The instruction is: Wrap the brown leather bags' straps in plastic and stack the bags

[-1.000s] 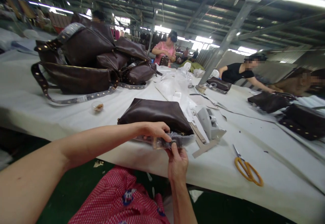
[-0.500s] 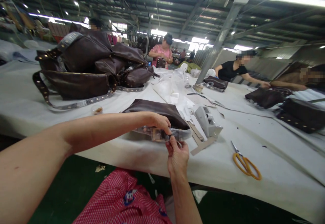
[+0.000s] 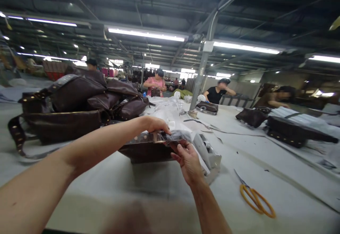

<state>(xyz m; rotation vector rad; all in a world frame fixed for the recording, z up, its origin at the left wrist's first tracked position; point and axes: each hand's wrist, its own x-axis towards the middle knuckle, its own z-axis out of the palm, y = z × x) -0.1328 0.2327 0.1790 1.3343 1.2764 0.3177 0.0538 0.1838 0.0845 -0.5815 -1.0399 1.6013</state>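
A dark brown leather bag (image 3: 148, 152) lies on the white table (image 3: 278, 184) in front of me. Over its top edge runs a strap wrapped in clear plastic (image 3: 148, 137). My left hand (image 3: 155, 124) reaches across from the left and pinches the strap from above. My right hand (image 3: 188, 161) comes up from below and grips the strap's right end at the bag's corner. Both hands are closed on the wrapped strap.
Yellow-handled scissors (image 3: 253, 198) lie on the table to the right. A grey tape dispenser (image 3: 207, 150) sits just right of the bag. A heap of brown bags (image 3: 71, 110) fills the left. More bags (image 3: 292, 131) and several other workers are further back.
The camera has tilted up, so the ceiling fills more of the view. Both hands have lifted the wrapped strap above the bag's top edge.
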